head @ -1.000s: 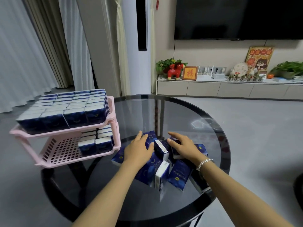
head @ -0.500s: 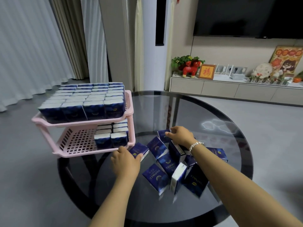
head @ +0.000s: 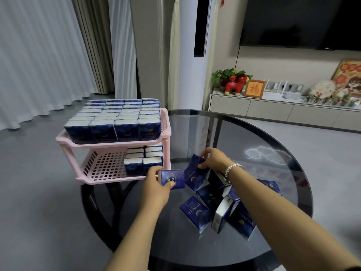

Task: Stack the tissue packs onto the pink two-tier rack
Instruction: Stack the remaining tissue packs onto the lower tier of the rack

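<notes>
Head view: I see loose packs (head: 213, 208) heaped on the glass table (head: 273, 145), TV stand (head: 273, 109) behind. The rack (head: 166, 132) stands at the table's left edge, top tier full. Left hand (head: 156, 184) pinches a pack (head: 172, 178) just beside the lower tier; right hand (head: 214, 159) grips another pack (head: 194, 170).

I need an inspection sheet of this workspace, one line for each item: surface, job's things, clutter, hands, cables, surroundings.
Surface: round dark glass table, reflections on it.
Job's things: pink plastic two-tier rack at the table's left edge; top tier full of dark blue tissue packs, lower tier partly filled on its right side; loose blue packs piled on the glass.
Clutter: nothing seen.
Hands: left hand grips one blue pack near the lower tier; right hand holds another pack in the pile.
Cables: nothing seen on the table.
Surroundings: curtains, wall television, low cabinet with ornaments.
</notes>
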The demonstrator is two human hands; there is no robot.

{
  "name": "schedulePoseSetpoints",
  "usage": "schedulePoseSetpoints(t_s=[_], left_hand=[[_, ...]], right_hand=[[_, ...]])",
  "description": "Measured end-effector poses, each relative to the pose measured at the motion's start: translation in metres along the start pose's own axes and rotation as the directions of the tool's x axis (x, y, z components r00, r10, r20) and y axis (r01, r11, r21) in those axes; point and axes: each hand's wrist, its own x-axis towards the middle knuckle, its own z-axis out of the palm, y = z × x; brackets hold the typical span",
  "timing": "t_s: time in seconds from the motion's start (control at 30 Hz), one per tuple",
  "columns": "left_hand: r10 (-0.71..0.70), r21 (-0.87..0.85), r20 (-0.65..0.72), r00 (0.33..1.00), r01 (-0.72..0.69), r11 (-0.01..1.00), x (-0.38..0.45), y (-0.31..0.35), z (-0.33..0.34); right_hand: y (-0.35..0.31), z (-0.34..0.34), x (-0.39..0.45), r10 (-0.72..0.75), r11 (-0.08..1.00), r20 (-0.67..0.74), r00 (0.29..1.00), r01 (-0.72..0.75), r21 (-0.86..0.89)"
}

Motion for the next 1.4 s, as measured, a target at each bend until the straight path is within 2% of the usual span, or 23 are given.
schedulePoseSetpoints(t_s=[0.1, 0.2, 0.33, 0.43, 0.57, 0.7, 0.83, 0.93, 1.07, 1.13, 1.23, 1.33, 1.4], left_hand=[[0.025, -0.153, -0.043, 0.999, -0.031, 0.988, -0.004, -0.001, -0.018], [0.009, -0.282, -0.045, 0.999, -0.021, 0.959, -0.008, -0.005, -0.035], [-0.071, -0.481, 0.039, 0.997, 0.08, 0.873, -0.013, -0.007, -0.046], [-0.121, -0.524, 0.128, 0.984, 0.17, 0.835, -0.017, -0.007, -0.046], [-0.146, -0.547, 0.174, 0.974, 0.219, 0.808, -0.017, -0.005, -0.051], [-0.128, -0.587, 0.245, 0.961, 0.252, 0.769, -0.014, -0.001, -0.061], [-0.084, -0.581, 0.34, 0.936, 0.28, 0.764, -0.012, 0.002, -0.062], [-0.041, -0.597, 0.395, 0.918, 0.291, 0.747, -0.01, 0.003, -0.063], [0.037, -0.558, 0.434, 0.9, 0.237, 0.795, -0.011, 0.003, -0.061], [0.028, -0.524, 0.422, 0.906, 0.218, 0.823, -0.009, 0.0, -0.06], [-0.021, -0.516, 0.382, 0.924, 0.232, 0.825, -0.003, -0.008, -0.06], [-0.07, -0.525, 0.335, 0.94, 0.247, 0.815, 0.004, -0.014, -0.059], [-0.082, -0.533, 0.317, 0.945, 0.249, 0.809, 0.006, -0.016, -0.058]], right_hand=[[-0.007, -0.009, -0.017, -0.063, 0.97, -0.099, 0.993, 0.084, 0.228], [-0.017, -0.016, -0.045, -0.092, 0.911, -0.164, 0.982, 0.15, 0.384], [-0.034, -0.015, -0.079, -0.145, 0.788, -0.133, 0.98, 0.196, 0.584], [-0.047, -0.011, -0.1, -0.215, 0.732, -0.144, 0.966, 0.257, 0.631], [-0.057, 0.002, -0.12, -0.295, 0.737, -0.108, 0.949, 0.298, 0.607], [-0.066, 0.022, -0.13, -0.397, 0.798, -0.078, 0.914, 0.386, 0.462], [-0.075, 0.037, -0.13, -0.426, 0.843, -0.188, 0.885, 0.464, 0.271], [-0.075, 0.043, -0.124, -0.404, 0.838, -0.201, 0.893, 0.449, 0.311], [-0.077, 0.042, -0.119, -0.426, 0.83, -0.163, 0.89, 0.456, 0.322], [-0.077, 0.04, -0.117, -0.426, 0.827, -0.108, 0.898, 0.435, 0.356], [-0.075, 0.032, -0.109, -0.341, 0.86, -0.064, 0.938, 0.339, 0.382], [-0.064, 0.017, -0.092, -0.248, 0.958, -0.124, 0.961, 0.262, 0.114], [-0.056, 0.012, -0.079, -0.204, 0.977, -0.084, 0.975, 0.198, -0.082]])
